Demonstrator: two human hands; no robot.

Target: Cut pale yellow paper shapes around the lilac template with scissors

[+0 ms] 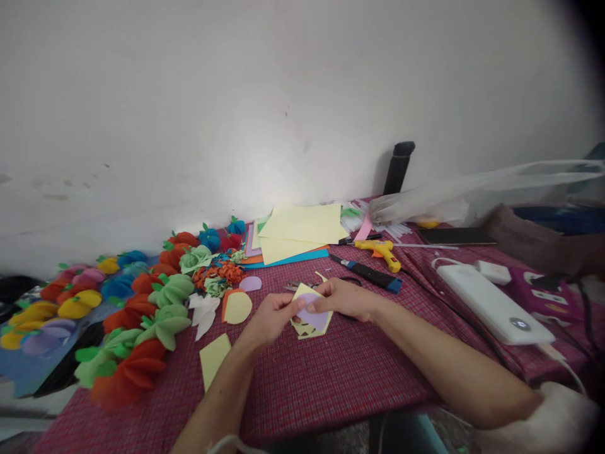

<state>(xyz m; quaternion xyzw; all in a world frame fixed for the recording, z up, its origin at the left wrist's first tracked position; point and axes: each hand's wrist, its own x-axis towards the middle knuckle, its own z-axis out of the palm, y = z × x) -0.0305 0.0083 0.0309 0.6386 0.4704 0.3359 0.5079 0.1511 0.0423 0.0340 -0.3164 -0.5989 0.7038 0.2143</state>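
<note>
My left hand (275, 318) pinches the left edge of a pale yellow paper piece (321, 325) with cut openings along its lower part. A purple rounded piece (309, 309) lies against it, under both thumbs. My right hand (341, 299) grips the same papers from the right. Scissors (292, 286), partly hidden, lie just behind the hands. Left of my left hand are a yellow rounded piece (237, 308) over orange ones and a small purple piece (250, 284). A yellow rectangle (215, 359) rests near my left forearm.
Colourful paper flowers or fruits (142, 309) fill the left side. Yellow sheets (302, 230) lie at the back. Rightward are a blue-black cutter (371, 275), a yellow glue gun (380, 251), a white power bank (491, 302), a purple socket block (543, 296) and cables.
</note>
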